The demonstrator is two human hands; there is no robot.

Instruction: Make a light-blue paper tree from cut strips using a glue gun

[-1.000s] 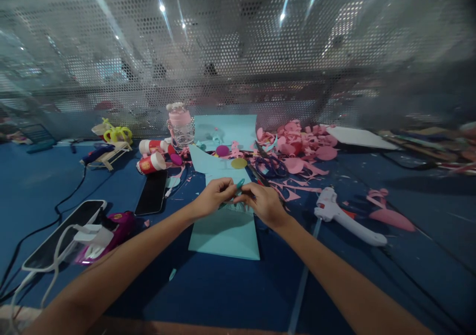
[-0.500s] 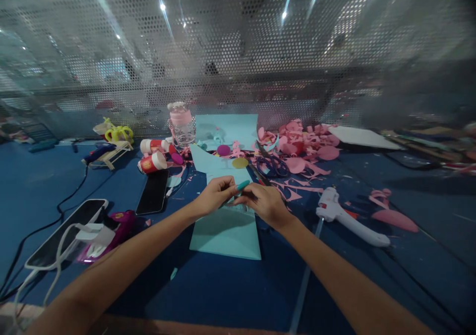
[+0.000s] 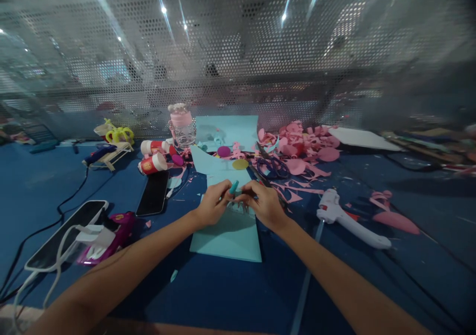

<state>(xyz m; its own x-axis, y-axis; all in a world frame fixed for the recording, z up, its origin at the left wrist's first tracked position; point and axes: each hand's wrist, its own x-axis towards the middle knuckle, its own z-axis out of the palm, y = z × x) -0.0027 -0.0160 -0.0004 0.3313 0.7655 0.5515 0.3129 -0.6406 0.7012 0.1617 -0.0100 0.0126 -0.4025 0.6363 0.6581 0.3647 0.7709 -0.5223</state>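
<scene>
My left hand [image 3: 213, 205] pinches a small teal piece [image 3: 234, 187], perhaps rolled paper or foam, which stands tilted up from its thumb and fingers. Close on its right, my right hand [image 3: 265, 207] has its fingertips drawn together. What lies between them, if anything, is too small to make out. Both hands hover over a light teal sheet [image 3: 226, 243] on the blue table. Just beyond them lie a yellow disc [image 3: 240, 164], a magenta disc [image 3: 223, 151] and dark-handled scissors [image 3: 272, 168].
A white glue gun [image 3: 345, 221] lies on the right. Pink cut scraps [image 3: 301, 144] are heaped behind. At left are a black phone [image 3: 152, 194], a white-framed phone [image 3: 67, 236], red-and-white paper cups [image 3: 153, 163] and cables. A clear bottle [image 3: 182, 127] stands before the perforated metal screen [image 3: 230, 52].
The teal piece has turned from slanting rightward to more upright and moved slightly left. My fingertips have come a little apart from each other.
</scene>
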